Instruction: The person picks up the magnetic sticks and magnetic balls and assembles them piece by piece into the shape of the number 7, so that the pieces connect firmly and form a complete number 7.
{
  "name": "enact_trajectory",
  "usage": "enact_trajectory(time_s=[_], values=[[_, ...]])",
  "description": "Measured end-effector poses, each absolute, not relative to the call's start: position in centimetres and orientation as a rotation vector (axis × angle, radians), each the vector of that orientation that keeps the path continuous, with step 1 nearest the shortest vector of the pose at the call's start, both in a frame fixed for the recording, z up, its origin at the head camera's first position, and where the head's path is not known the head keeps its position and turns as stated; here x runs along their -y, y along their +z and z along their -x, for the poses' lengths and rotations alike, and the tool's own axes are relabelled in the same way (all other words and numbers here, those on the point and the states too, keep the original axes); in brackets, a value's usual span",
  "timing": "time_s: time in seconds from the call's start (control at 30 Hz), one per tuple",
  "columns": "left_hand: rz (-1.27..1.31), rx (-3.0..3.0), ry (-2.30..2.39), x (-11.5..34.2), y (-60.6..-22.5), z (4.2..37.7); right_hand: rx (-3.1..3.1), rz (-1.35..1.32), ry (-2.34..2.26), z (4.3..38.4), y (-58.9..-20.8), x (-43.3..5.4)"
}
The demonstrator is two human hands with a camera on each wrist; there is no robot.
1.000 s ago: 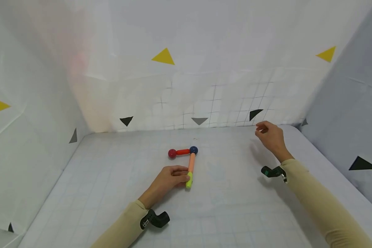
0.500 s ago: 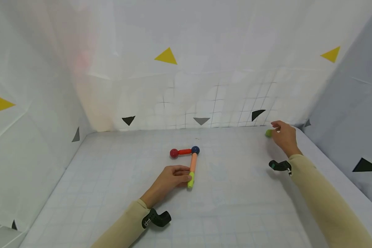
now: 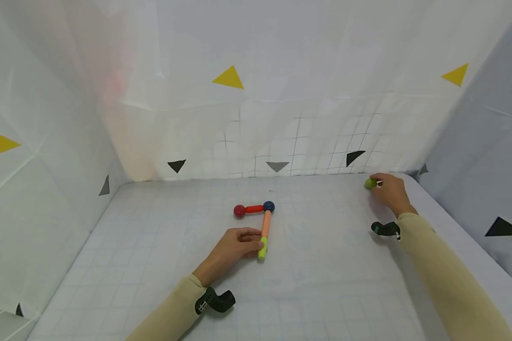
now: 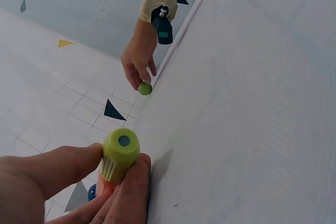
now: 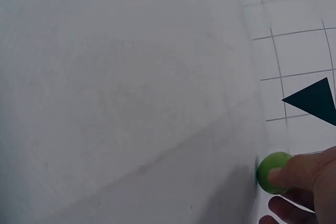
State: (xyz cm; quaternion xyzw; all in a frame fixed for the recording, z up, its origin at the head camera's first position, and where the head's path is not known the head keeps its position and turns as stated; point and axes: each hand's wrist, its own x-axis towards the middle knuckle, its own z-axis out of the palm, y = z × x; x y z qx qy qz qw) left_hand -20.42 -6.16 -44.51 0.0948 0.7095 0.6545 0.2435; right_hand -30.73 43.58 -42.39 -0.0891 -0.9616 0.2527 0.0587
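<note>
My left hand (image 3: pixel 228 248) pinches a yellow-green magnetic rod (image 4: pixel 119 156) between thumb and fingers; a grey disc shows in its near end. Joined to it in line is a peach rod (image 3: pixel 266 223), which leads to a dark blue ball (image 3: pixel 269 206). From that ball a short red rod (image 3: pixel 254 209) runs left to a red ball (image 3: pixel 239 210), making a bent chain on the table. At the far right, near the back wall, my right hand (image 3: pixel 390 192) grips a green ball (image 5: pixel 273 172) with thumb and fingertips, close to the table surface.
The white table (image 3: pixel 315 265) has a faint grid. A white back wall (image 3: pixel 324 104) with yellow, black and grey triangles rises right behind the green ball, and side walls (image 3: pixel 490 156) stand left and right. Each wrist carries a black camera (image 3: pixel 219 301).
My right hand has moved right, and its fingers have come down onto the green ball, which came into sight half a second ago. My left hand holds the rod much as before.
</note>
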Motion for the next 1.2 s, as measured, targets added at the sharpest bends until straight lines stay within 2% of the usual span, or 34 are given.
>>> enact_trajectory(time_s=[0.9,1.2], values=[[-0.252,-1.970,1.766,6.4,-44.3,20.3,2.790,0.266,0.841,30.2,-42.7,-42.5],[-0.235,-1.945,1.781,6.1,-44.5,20.5,2.765,0.227,0.823,28.6,-42.4,-41.5]])
